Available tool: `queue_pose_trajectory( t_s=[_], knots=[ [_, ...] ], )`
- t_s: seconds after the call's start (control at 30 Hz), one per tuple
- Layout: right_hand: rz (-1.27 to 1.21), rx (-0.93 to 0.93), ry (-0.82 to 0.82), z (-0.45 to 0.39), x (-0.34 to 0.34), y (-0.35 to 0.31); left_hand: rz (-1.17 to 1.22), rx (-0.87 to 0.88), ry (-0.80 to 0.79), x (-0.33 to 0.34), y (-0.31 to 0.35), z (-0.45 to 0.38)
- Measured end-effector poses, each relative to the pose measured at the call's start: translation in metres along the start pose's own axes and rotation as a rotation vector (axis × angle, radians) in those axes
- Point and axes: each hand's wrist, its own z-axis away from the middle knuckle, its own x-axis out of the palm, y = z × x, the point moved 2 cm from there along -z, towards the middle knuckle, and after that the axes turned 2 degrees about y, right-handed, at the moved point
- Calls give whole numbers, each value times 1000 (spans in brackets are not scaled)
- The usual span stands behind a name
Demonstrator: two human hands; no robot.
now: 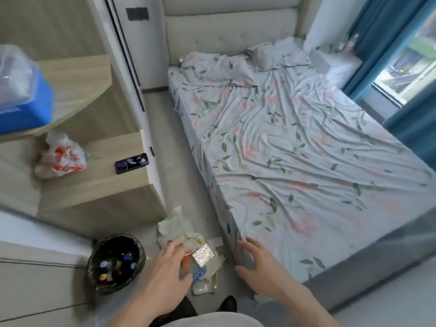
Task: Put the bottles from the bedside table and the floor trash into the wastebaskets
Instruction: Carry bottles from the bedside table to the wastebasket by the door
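A heap of floor trash (200,253) lies between the bedside table and the bed: crumpled white paper, plastic wrappers and a piece of silver foil (203,253). My left hand (169,267) is over the heap's left side, its fingers curled on the wrappers. My right hand (257,267) hovers open just right of the heap, by the bed's corner. A round wastebasket (115,263) with a black liner stands on the floor to the left, with several bottles in it, caps up.
The wooden bedside table (99,182) holds a dark phone (132,163) and a red-and-white plastic bag (61,156). A blue box (23,107) sits on the shelf above. The bed (295,161) fills the right side. A narrow floor strip runs between them.
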Motion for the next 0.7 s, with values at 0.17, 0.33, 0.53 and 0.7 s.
queue_pose_trajectory(
  t_s=[0.17,0.33,0.53,0.7],
  knots=[
    [-99,43,160,36,-40,43,-141,157,-144,8,69,-26],
    [-156,131,285,72,-64,70,-297,315,-166,-3,126,-60],
    [-149,262,300,113,-82,109,-382,438,-209,0,192,-80],
    [-134,311,287,123,-99,144,-386,457,-241,15,231,-88]
  ],
)
